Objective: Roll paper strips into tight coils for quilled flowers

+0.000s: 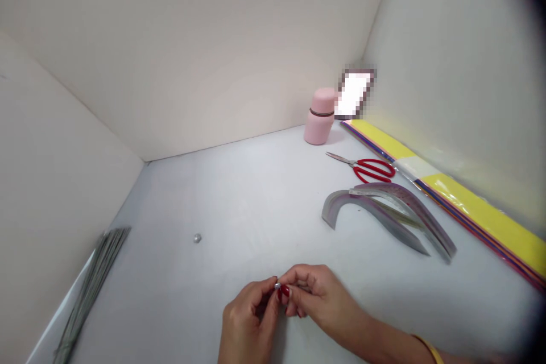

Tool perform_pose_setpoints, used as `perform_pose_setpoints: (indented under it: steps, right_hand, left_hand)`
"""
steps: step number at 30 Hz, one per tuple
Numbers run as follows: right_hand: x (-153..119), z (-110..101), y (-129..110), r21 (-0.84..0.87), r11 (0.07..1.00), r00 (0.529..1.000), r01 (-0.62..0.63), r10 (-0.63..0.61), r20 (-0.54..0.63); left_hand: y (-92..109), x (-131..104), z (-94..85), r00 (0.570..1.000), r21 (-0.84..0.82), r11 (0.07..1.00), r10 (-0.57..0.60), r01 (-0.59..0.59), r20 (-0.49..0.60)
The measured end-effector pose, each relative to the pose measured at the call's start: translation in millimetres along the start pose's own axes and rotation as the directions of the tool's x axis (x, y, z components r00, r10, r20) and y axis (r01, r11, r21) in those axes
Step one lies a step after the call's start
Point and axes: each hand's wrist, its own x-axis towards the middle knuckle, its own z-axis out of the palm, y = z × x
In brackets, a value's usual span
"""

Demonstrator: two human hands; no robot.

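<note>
Near the front of the table, my left hand (251,315) and my right hand (318,301) meet fingertip to fingertip. Both are closed in a pinch around a small shiny silver piece (277,285). Most of that piece is hidden by the fingers and thumbs, so its full shape does not show. A small crumpled-looking silver ball (197,238) lies apart on the table, up and to the left of my hands.
At left lies a bundle of thin grey-green stems (91,290). To the right are curved greyish-purple strips (388,210), red-handled scissors (362,168) and yellow-topped packaged sheets (473,196) along the wall. A pink bottle (319,119) stands behind, beside a blurred bright panel (355,92).
</note>
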Motion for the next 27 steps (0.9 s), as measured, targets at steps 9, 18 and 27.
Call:
perform_pose_setpoints:
  steps: [9,18,27]
  right_hand:
    - [0.1,1.6,0.5,-0.027,1.000,1.000,-0.013,0.012,-0.017]
    - [-1.0,0.2,2.7,-0.154,0.986,0.998,0.058,-0.058,0.005]
    - [-3.3,-1.4,1.3,-0.309,0.936,0.986,0.165,-0.161,0.041]
  left_hand:
    - [-3.1,-0.5,1.5,0.981,0.218,0.958,0.193,-0.188,0.000]
    - [1.5,1.6,2.0,0.985,0.273,0.948,0.171,-0.164,-0.002]
    - [-1.4,0.2,3.3,0.988,0.297,0.944,0.155,-0.146,-0.009]
